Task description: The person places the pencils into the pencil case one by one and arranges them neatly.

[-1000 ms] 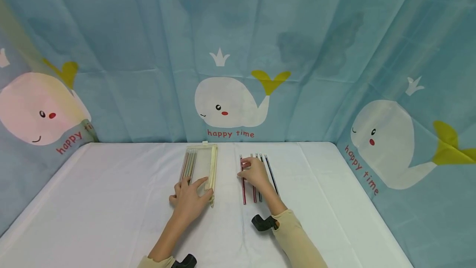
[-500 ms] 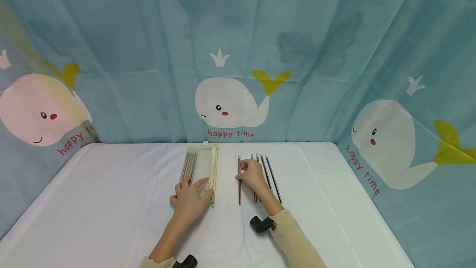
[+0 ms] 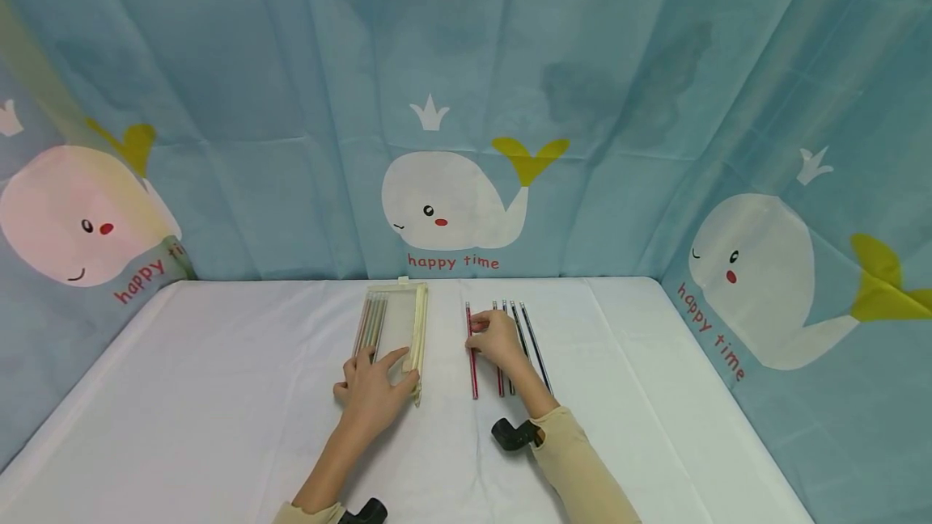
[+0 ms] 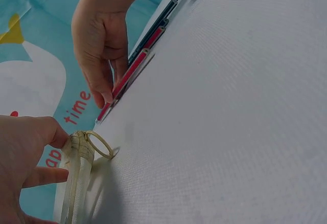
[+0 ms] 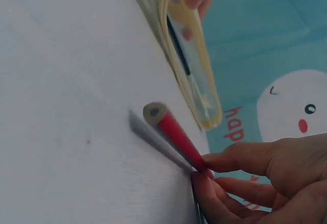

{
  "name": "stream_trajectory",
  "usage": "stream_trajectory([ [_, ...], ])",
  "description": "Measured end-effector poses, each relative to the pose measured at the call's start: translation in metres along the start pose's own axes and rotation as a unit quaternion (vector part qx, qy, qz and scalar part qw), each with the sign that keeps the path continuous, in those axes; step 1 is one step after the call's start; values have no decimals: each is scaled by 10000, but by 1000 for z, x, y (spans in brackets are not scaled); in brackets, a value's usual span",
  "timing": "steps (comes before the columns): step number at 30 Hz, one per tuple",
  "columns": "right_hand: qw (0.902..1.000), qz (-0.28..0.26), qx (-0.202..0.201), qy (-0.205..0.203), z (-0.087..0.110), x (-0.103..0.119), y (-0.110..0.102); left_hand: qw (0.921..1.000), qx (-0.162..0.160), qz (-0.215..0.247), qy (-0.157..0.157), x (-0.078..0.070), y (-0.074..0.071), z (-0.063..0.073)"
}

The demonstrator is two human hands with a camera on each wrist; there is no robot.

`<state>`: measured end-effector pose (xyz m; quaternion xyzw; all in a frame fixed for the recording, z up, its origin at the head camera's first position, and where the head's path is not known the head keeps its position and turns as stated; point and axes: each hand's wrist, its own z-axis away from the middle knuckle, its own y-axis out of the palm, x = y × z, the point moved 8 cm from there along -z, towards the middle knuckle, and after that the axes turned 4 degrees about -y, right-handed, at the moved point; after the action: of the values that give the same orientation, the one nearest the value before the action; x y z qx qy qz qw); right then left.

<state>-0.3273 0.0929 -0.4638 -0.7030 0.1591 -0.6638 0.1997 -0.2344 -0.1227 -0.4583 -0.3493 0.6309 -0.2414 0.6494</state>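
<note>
My left hand (image 3: 374,393) is spread across the near part of a see-through pencil case (image 3: 399,322) with a cream border, its thumb at the zipped right edge. Several pencils (image 3: 371,320) lie inside, along the case's left side. My right hand (image 3: 499,340) pinches a red pencil (image 3: 474,374) between thumb and fingers around its middle. In the right wrist view its blunt near end (image 5: 154,112) stands off the cloth, above its shadow. Several more pencils lie under and beside that hand, a red one (image 3: 500,382) and a dark one (image 3: 537,346) among them.
White cloth (image 3: 218,395) covers the table. A blue curtain (image 3: 306,209) printed with whales stands behind and at both sides. The case's zip has a ring pull (image 4: 102,146) at its near end. Each wrist carries a black mount (image 3: 513,434).
The red pencil shifted slightly left with my right hand, then a little back right, its near end swinging with it. My left hand and the case have stayed in place.
</note>
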Motion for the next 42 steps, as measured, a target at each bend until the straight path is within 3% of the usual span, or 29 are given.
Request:
stream_trajectory([
  [16,9964,-741,115,383,1,-4,-2,10000,-12,29,39,1,0,0],
  [27,9804,-1785,560,621,-1,-3,3,10000,9,47,16,2,2,0],
  [42,9743,-1986,755,745,-2,-3,3,10000,7,-2,0,2,1,-1],
])
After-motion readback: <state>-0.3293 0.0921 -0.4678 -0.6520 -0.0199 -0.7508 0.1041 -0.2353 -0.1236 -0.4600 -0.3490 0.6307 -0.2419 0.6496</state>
